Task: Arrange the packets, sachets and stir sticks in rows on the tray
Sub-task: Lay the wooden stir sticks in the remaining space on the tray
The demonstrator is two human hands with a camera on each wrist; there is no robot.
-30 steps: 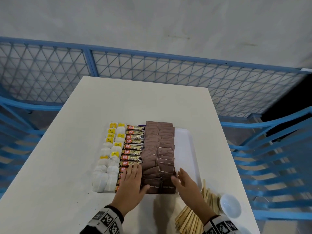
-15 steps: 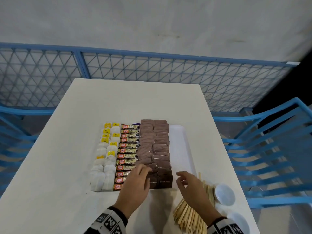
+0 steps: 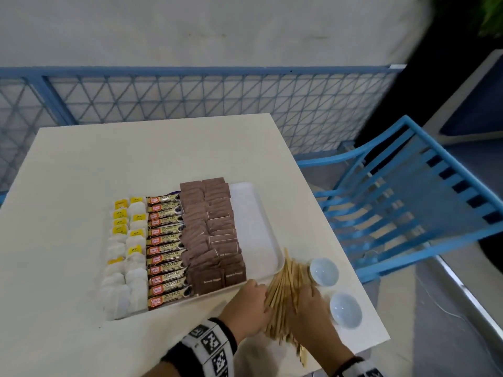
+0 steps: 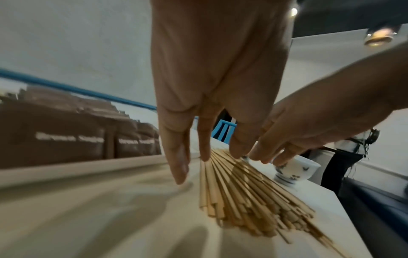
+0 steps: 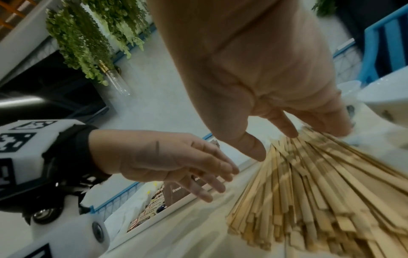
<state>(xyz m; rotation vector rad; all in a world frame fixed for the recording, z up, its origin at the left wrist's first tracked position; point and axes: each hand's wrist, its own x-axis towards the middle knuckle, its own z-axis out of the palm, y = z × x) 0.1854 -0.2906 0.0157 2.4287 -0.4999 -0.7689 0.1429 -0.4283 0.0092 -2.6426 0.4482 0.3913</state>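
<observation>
Both hands flank a fanned pile of wooden stir sticks on the white table, left hand and right hand against its sides, beside the tray.

Stir sticks partly hidden under hands; near ends cut off

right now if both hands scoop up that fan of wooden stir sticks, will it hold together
Probably not: the stir sticks lie loose and fanned, so some would likely slip out. Each looks thin, stiff and light. The left hand and right hand flank them with straight fingers.
</observation>
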